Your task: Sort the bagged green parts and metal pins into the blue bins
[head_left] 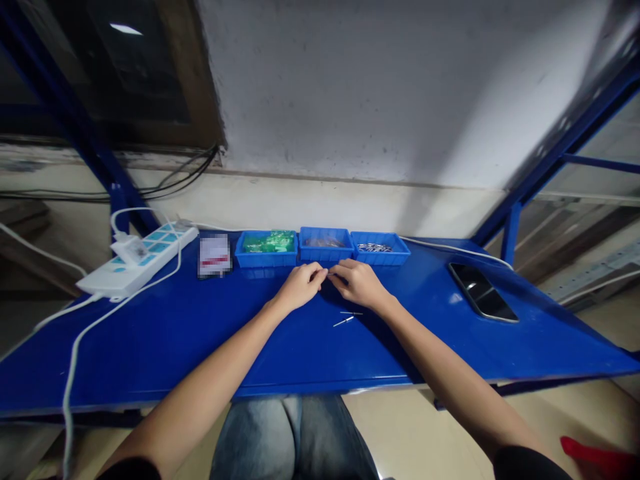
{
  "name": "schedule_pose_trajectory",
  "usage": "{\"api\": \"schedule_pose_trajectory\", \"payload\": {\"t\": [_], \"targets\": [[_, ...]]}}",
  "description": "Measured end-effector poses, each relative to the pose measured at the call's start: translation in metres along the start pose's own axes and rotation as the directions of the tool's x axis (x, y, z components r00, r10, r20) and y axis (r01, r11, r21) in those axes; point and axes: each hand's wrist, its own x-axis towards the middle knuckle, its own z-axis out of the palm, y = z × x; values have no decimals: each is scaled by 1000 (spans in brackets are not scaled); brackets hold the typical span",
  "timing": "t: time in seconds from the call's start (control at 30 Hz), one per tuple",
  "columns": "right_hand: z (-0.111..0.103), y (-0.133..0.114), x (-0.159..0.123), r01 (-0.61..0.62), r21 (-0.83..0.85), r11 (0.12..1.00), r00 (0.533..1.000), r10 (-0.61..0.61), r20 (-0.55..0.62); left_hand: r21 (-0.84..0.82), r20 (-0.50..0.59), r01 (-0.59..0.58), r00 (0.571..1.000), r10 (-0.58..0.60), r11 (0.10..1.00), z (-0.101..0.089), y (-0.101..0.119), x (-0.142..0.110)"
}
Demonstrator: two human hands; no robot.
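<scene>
The left hand (299, 288) and right hand (361, 284) pinch a tiny, slender piece (331, 273) between them. Two thin silver metal pins (343, 322) lie nearby on the blue table (280, 357).

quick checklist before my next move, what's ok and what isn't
1. left hand and right hand in view: ok
2. grip on the tiny piece at the fingertips: cannot tell, too small
3. metal pins stocked in the right blue bin: ok
4. no loose pins on the table: not ok, two lie near the right hand
5. phone clear of both hands: ok, off to the right
</scene>
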Motion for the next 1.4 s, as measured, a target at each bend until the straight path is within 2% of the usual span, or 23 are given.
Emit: {"api": "schedule_pose_trajectory", "payload": {"t": [0.2, 0.37, 0.5, 0.63, 0.73, 0.87, 1.07, 1.3, 1.4], "targets": [[3, -1, 0, 50, -115, 992, 998, -47, 32, 120, 24, 29, 999, -32, 992, 0, 1, 0], [4, -3, -1, 58, -142, 988, 997, -50, 57, 161, 71, -11, 997, 0, 987, -2, -4, 2], [-2, -8, 0, 14, -65, 998, 1000, -14, 0, 73, 100, 4, 995, -11, 997, -8, -2, 2], [-6, -8, 1, -8, -9, 1000, 1000, 8, -12, -41, 54, 21, 998, -19, 999, -13, 4, -1], [-6, -4, 1, -73, 72, 995, 997, 75, -14, -106, 6, -1, 1000, 2, 994, -14, 6, -3], [-6, -3, -1, -117, 196, 974, 993, 120, -3, -58, -65, -24, 998, 20, 998, -9, 6, -5], [-9, -6, -4, -127, 284, 950, 991, 130, 6, -80, -30, 44, 998, -47, 996, 4, 9, -6], [-8, -7, -3, -97, 305, 947, 995, 103, -3, -55, -136, 51, 989, -58, 997, -3, 7, -6], [-13, -9, -2, -75, 310, 948, 993, 100, -65, -46, -90, 69, 993, -73, 997, -5, 7, -5]]}}
